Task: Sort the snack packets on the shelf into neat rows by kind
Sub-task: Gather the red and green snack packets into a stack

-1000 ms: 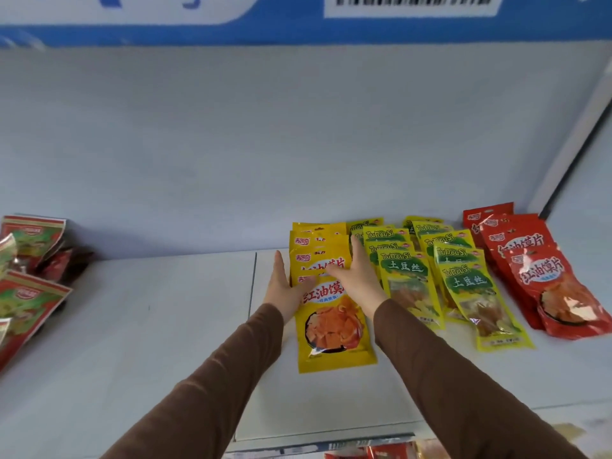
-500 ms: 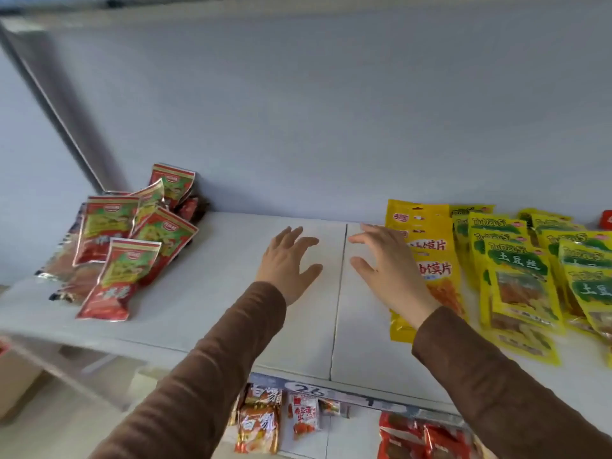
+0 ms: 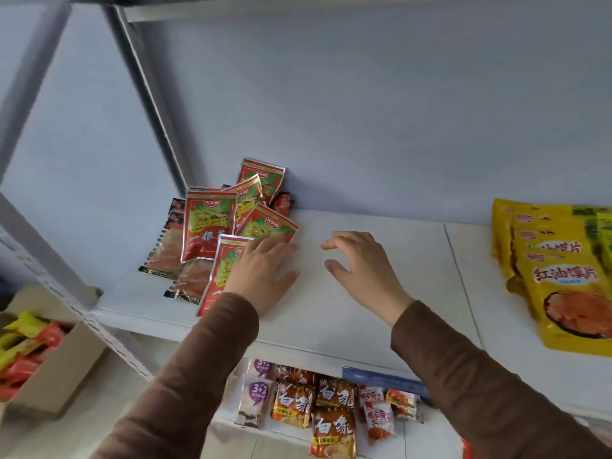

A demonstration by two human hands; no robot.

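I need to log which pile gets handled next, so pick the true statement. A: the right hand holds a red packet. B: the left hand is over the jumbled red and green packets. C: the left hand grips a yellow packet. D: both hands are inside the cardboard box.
B: the left hand lies with straight fingers over the edge of the red and green packets, while the right hand hovers empty above the bare shelf.

A heap of packets (image 3: 228, 233) lies left on the shelf (image 3: 381, 293) (overlapping), a packet row (image 3: 559, 276) right.
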